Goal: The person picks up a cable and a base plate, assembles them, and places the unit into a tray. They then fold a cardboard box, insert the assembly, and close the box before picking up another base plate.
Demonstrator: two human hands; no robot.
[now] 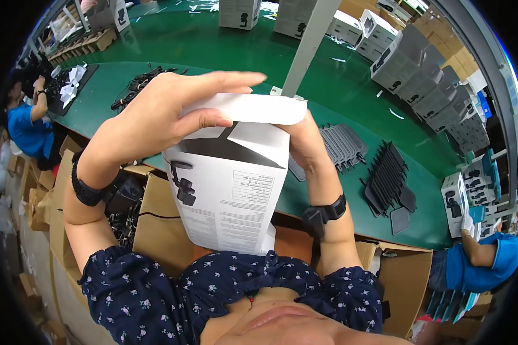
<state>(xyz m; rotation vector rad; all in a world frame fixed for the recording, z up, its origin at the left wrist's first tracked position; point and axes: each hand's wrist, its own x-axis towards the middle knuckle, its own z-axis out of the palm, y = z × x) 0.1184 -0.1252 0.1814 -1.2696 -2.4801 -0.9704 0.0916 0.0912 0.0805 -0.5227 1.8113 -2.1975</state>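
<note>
Both hands grasp the white carton point(230, 195): left hand point(155, 115) folding its top flap point(253, 108), right hand point(308, 141) probably bracing at three o'clock; tucking follows.

1. Green conveyor belt point(351, 92) running from eleven to three o'clock.
2. Black flat parts point(388, 178) at three o'clock.
3. White boxes point(420, 80) at two o'clock.
4. Cardboard cartons point(161, 224) at seven o'clock.

box point(227, 192): white carton w/ black product pic | upright, tilted | top flaps open | held at chest ht
</note>
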